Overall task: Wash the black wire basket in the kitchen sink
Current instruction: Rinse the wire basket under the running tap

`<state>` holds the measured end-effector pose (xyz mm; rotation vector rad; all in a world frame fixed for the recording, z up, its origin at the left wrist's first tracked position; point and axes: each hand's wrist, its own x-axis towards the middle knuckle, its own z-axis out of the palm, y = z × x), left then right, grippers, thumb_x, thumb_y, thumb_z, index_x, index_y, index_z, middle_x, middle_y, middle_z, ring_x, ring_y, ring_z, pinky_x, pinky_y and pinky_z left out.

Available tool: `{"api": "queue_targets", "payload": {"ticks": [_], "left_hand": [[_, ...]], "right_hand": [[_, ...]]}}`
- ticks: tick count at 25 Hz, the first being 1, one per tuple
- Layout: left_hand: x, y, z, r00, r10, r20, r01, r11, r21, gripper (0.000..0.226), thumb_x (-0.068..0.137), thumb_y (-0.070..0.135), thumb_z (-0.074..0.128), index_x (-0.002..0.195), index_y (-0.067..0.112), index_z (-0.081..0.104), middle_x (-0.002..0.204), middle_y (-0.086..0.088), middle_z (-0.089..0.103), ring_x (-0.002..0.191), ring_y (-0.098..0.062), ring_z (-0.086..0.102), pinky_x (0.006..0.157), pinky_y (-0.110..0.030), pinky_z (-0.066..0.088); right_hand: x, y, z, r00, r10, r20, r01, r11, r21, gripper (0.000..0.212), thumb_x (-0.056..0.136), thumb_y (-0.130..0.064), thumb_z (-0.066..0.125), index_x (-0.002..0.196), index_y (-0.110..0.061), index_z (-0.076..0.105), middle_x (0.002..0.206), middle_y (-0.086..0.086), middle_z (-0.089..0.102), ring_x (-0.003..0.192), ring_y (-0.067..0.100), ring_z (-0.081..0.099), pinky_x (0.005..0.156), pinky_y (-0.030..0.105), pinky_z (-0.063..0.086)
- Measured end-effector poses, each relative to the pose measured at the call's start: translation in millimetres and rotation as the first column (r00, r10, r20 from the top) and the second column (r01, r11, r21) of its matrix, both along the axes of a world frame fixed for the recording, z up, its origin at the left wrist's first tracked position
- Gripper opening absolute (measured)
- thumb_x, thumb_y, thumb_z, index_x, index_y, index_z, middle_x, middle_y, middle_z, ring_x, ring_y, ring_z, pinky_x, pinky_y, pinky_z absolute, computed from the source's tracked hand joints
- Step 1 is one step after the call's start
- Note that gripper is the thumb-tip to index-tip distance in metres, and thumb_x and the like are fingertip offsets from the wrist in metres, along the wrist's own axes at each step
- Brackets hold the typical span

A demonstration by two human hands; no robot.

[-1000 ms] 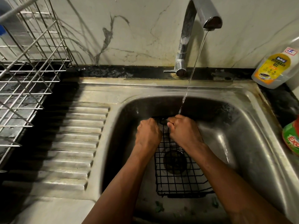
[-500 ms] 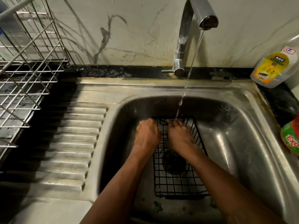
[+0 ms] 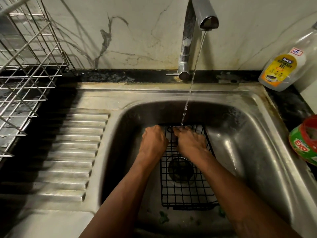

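The black wire basket (image 3: 185,191) lies in the steel sink (image 3: 240,138), over the drain. My left hand (image 3: 153,141) grips the basket's far left side, fingers curled round the wire. My right hand (image 3: 190,141) lies on the basket's far end, fingers pressed along the top wire. A thin stream of water from the tap (image 3: 195,19) lands on the fingertips of my right hand. The far part of the basket is hidden under both hands.
A ribbed draining board (image 3: 72,152) lies left of the bowl, with a steel dish rack (image 3: 25,66) beyond it. A dishwash gel bottle (image 3: 283,69) stands at the back right, and a green and red tub (image 3: 305,143) sits on the right counter. Green scraps lie near the bowl's front.
My right hand has slid a little towards me and flattened on the far end of the basket. The left hand stays put. Water keeps running.
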<state>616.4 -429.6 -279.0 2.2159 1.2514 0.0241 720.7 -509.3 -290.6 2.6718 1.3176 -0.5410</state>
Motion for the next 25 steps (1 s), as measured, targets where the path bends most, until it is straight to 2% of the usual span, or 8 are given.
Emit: {"api": "queue_targets", "payload": {"ticks": [2,4,7,11,16,19,22,25], "left_hand": [[1.0,0.3,-1.8,1.0,0.0,-0.013,0.0,1.0,-0.021,0.018,0.091,0.01,0.061,0.073,0.014,0.059,0.08,-0.013,0.07,0.075,-0.029,0.074,0.069,-0.042,0.065],[2.8,2.1,-3.9,1.0,-0.015,-0.02,0.015,1.0,-0.009,0.026,0.091,0.01,0.063,0.067,0.017,0.056,0.077,-0.011,0.069,0.071,-0.025,0.073,0.065,-0.037,0.064],[6.6,1.6,-3.3,0.996,-0.077,-0.045,0.078,0.996,0.039,0.034,0.095,0.013,0.061,0.064,0.019,0.051,0.068,-0.002,0.063,0.067,-0.02,0.069,0.052,-0.025,0.053],[6.7,-5.1,-2.5,0.983,-0.184,-0.009,0.184,0.982,0.039,0.032,0.098,0.016,0.058,0.066,0.016,0.054,0.074,-0.008,0.068,0.073,-0.027,0.072,0.062,-0.032,0.058],[8.6,-5.9,-3.8,0.978,-0.205,-0.044,0.209,0.972,0.108,0.041,0.098,0.017,0.054,0.059,0.02,0.044,0.06,0.003,0.05,0.068,-0.022,0.068,0.055,-0.028,0.043],[8.6,-10.1,1.9,0.977,-0.212,0.019,0.211,0.976,0.054,0.029,0.096,0.008,0.052,0.068,0.015,0.056,0.07,-0.008,0.065,0.074,-0.03,0.071,0.065,-0.037,0.059],[7.8,-11.8,1.6,0.976,-0.219,0.007,0.218,0.974,0.055,0.037,0.094,0.003,0.051,0.063,0.021,0.045,0.071,-0.011,0.063,0.077,-0.035,0.07,0.071,-0.043,0.061],[8.7,-9.4,0.3,0.977,-0.213,-0.027,0.215,0.974,0.079,0.04,0.093,0.006,0.052,0.059,0.022,0.041,0.068,-0.006,0.057,0.073,-0.03,0.067,0.06,-0.035,0.05]], "right_hand": [[-1.2,-3.7,4.9,0.986,-0.05,0.16,0.029,0.991,0.132,0.028,0.098,-0.026,0.058,0.125,-0.028,0.062,0.117,0.003,0.067,0.108,0.023,0.064,0.079,0.034,0.05],[11.1,-8.4,6.5,0.975,-0.114,0.188,0.044,0.94,0.339,0.011,0.097,-0.031,0.062,0.101,-0.024,0.07,0.094,0.001,0.072,0.087,0.021,0.069,0.072,0.031,0.054],[31.8,-10.2,0.5,0.986,-0.114,0.124,0.022,0.818,0.575,0.027,0.086,-0.036,0.076,0.107,-0.023,0.065,0.105,-0.001,0.063,0.097,0.017,0.058,0.082,0.032,0.051],[25.2,-3.1,-24.2,0.978,0.087,0.188,-0.143,0.94,0.309,0.073,0.076,-0.061,0.072,0.136,-0.025,0.049,0.13,0.002,0.055,0.12,0.025,0.05,0.1,0.044,0.038],[26.1,0.1,-28.3,0.944,0.044,0.326,-0.158,0.929,0.334,0.057,0.082,-0.068,0.062,0.115,-0.021,0.067,0.106,0.003,0.072,0.099,0.028,0.065,0.088,0.041,0.044],[33.5,-3.3,-21.7,0.967,0.074,0.245,-0.166,0.91,0.381,0.053,0.091,-0.07,0.049,0.106,-0.024,0.07,0.094,0.003,0.075,0.09,0.027,0.069,0.078,0.035,0.047],[32.5,-6.4,-17.7,0.989,-0.028,0.142,-0.043,0.881,0.472,0.068,0.088,-0.083,0.027,0.079,-0.028,0.066,0.071,0.001,0.069,0.069,0.025,0.065,0.061,0.031,0.044],[35.0,-4.7,-14.9,0.994,-0.009,0.105,-0.035,0.91,0.412,0.058,0.087,-0.08,0.04,0.087,-0.029,0.068,0.074,-0.003,0.068,0.072,0.02,0.065,0.063,0.029,0.047]]}}
